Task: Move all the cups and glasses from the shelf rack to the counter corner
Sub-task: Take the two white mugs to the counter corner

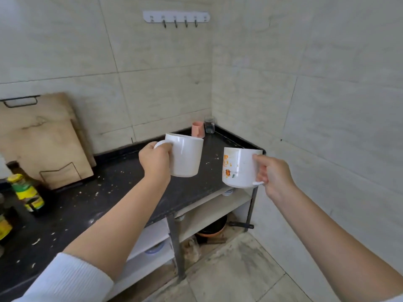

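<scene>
We are holding two mugs up over the black counter (91, 205): our left hand (155, 160) is gripping the handle of a plain white mug (185, 155), and our right hand (273, 175) is curling around the handle of a white mug with orange print (237, 168). A pink cup (198, 129) and a glass jar (209, 124) are standing in the counter corner.

A home kitchen: pale tiled walls (165, 62) meet at a corner above a dark, crumb-strewn tabletop (91, 199); a hook rail (176, 17) hangs on the wall; wooden cutting boards (41, 142) lean at the left beside sauce bottles (26, 191); a pan (210, 229) sits on the floor beneath open shelves (216, 205).
</scene>
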Tool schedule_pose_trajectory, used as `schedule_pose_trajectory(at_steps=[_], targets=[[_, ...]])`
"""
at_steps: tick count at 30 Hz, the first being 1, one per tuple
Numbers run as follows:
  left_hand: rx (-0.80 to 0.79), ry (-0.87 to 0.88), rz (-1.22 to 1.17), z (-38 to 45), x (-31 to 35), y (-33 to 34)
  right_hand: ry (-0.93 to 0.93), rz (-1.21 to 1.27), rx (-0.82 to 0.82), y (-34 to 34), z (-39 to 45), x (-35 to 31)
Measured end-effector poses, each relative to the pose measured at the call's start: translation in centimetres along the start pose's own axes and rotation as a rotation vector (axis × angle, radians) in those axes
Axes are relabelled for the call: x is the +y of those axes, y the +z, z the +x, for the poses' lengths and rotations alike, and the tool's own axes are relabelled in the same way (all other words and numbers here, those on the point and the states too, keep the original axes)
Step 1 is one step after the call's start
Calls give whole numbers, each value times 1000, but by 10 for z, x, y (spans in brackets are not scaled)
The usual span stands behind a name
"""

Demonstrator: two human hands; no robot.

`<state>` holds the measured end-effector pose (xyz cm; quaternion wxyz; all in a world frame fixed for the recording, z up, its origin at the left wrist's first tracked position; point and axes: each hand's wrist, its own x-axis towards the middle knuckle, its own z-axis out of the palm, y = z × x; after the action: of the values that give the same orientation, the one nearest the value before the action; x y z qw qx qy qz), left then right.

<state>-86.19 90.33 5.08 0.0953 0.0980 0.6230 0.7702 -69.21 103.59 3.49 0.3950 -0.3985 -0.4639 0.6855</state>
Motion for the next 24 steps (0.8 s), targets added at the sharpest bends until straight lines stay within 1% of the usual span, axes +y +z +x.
schedule_pose_trajectory(at_steps=[4,7,9,12,13,15,17,19,21,24], targets=[[-7,-43,46,61,-18,54,4,31,-12,16,78,-7],[-14,-83,65,118,-30,105,36,43,-23,26,152,-14],[-39,-113,144,151,-40,133,64,40,-40,32,195,-16],[-48,-245,229,202,-61,169,121,17,-47,45,256,-12],[-35,-316,201,218,-70,179,141,-4,-50,50,273,-8],[27,-437,31,250,-91,194,187,-44,-59,60,309,4],[81,-492,-90,279,-114,207,251,-78,-53,68,340,15],[88,-540,-128,315,-138,232,315,-138,-31,78,383,30],[38,-579,-45,339,-158,253,348,-223,-13,86,415,40],[-30,-595,210,392,-193,286,403,-264,32,107,477,53]])
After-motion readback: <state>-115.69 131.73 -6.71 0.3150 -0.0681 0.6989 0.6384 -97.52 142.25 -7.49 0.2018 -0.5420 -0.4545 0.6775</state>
